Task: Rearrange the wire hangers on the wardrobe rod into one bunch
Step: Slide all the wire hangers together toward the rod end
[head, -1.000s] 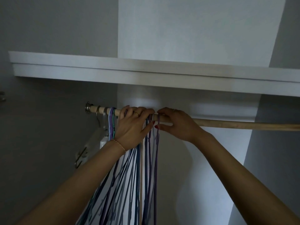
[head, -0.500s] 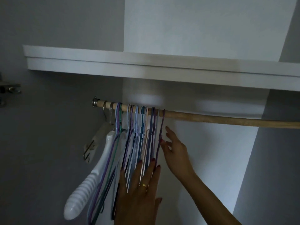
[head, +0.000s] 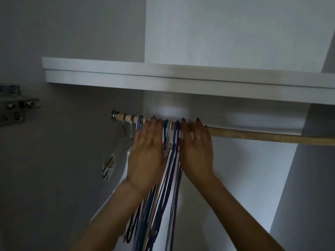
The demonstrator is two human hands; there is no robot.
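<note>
A wooden wardrobe rod (head: pixel 262 135) runs from a metal socket at the left wall off to the right. Several thin wire hangers (head: pixel 171 160), blue, purple, white and green, hang close together near the rod's left end. My left hand (head: pixel 146 156) lies flat with straight fingers against the left side of the bunch, fingertips up at the rod. My right hand (head: pixel 196 153) is flat against the bunch's right side, fingers straight and reaching the rod. Neither hand grips anything. The hangers between the palms are partly hidden.
A white shelf (head: pixel 181 77) spans the wardrobe just above the rod. A white plastic hanger (head: pixel 126 160) and a metal clip hanger (head: pixel 108 165) hang left of the bunch. A door hinge (head: pixel 14 105) is fixed to the left wall.
Both hands rose from below the rod to its height and now flank the hangers, which sit closer together than half a second ago. The view shifted slightly.
</note>
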